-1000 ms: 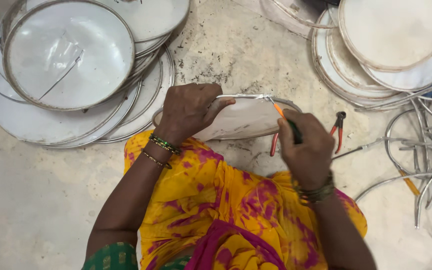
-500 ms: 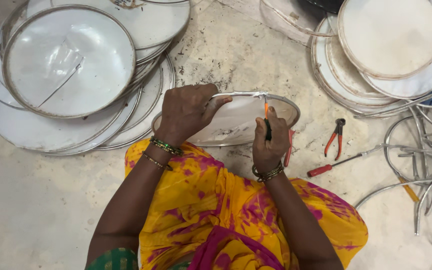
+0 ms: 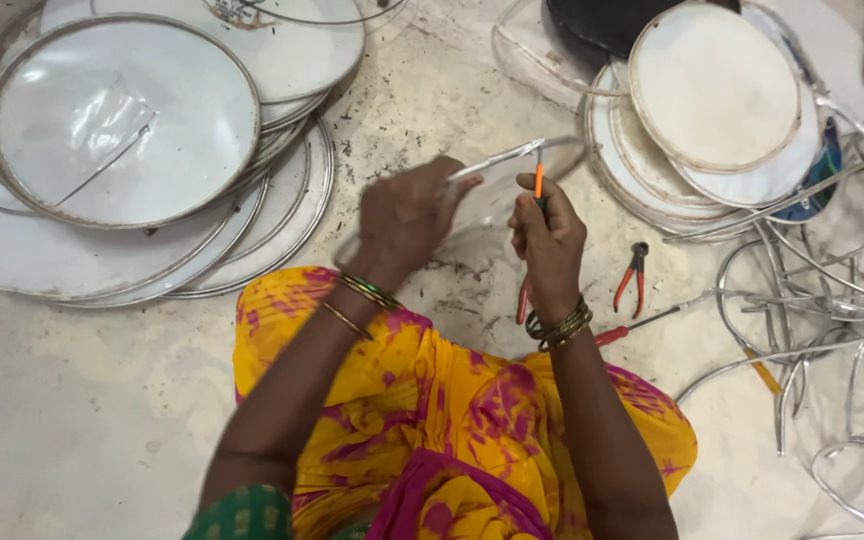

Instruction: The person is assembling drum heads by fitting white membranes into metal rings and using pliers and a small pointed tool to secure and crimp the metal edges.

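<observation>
A person is sitting on the pale stone floor (image 3: 72, 430) in a yellow and pink garment, working over the lap. The left hand (image 3: 404, 218) is gripping a thin clear round sheet (image 3: 497, 185) with a metal rim, its fingers closed over the near edge and holding the sheet tilted up off the floor; the sheet is blurred, so its exact outline is hard to tell. The right hand (image 3: 549, 240) is closed around an orange-handled tool (image 3: 538, 180), the orange end sticking up above the fist just beside the sheet's rim, and a reddish part showing below the hand; whether the tool is touching the rim I cannot tell.

To the left a stack of white round sheets with metal rims (image 3: 122, 130) is lying on the floor. At the upper right another pile of round white discs (image 3: 714, 85) is resting. Red-handled pliers (image 3: 634, 276) are lying on the floor near the right wrist, and a red-handled screwdriver (image 3: 642, 325) is lying just below them. A tangle of bent metal rings (image 3: 812, 300) is spreading along the right side
</observation>
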